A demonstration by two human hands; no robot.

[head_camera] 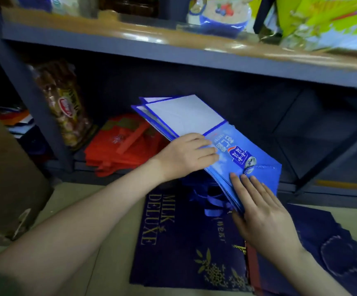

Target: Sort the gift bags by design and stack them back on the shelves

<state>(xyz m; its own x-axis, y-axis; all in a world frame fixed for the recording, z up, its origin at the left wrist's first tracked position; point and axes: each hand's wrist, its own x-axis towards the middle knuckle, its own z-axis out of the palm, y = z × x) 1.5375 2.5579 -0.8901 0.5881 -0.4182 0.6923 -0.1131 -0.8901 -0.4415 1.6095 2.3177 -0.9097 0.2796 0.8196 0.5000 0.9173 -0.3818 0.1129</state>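
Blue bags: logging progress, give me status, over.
Left hand, right hand both flat on blue bags. Stack tilted, half inside lower shelf. Red bags beside it, left; navy bag underneath on floor.

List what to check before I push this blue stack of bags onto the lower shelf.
1. Hands on blue stack: left hand flat on top, right hand at near edge: ok.
2. One design throughout: only the top bag's print shows: cannot tell.
3. Edges squared: far corners fan apart: not ok.
4. Room on lower shelf beside red bags: ok.
5. Stack flat: tilted, near end above navy bags on the floor: not ok.
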